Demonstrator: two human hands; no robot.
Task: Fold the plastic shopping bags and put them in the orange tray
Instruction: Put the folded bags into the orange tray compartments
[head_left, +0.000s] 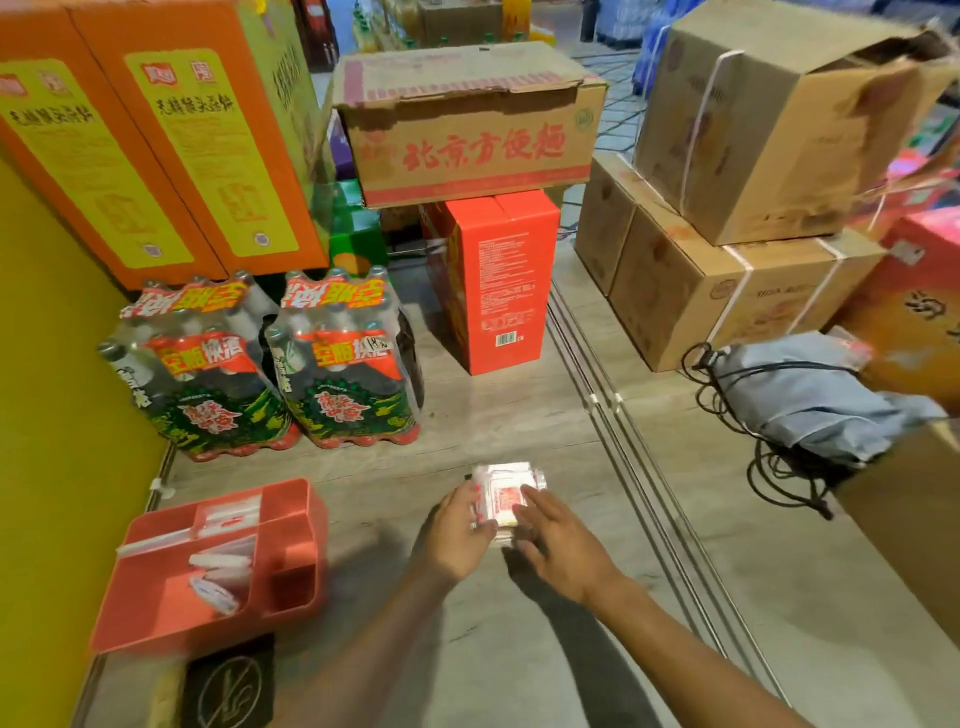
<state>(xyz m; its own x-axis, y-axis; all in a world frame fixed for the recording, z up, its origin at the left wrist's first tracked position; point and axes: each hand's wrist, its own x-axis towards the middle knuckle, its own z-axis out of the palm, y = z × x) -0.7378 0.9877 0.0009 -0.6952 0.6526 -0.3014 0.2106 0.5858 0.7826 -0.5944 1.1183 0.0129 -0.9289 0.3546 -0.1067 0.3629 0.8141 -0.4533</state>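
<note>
Head view: folded plastic bag (503, 496) sits on the floor, well right of the orange tray (156, 618), which already holds a few folded bags (221, 569). Best move, I'd say: flatten the last fold, squeeze the air out, pinch both edges so it doesn't spring open, then carry it left. Left hand (460, 530) grips the bag's left edge, fingers curled. Right hand (558, 543) lies flat, fingers straight, pressing its right side. Both forearms reach forward, low.
</note>
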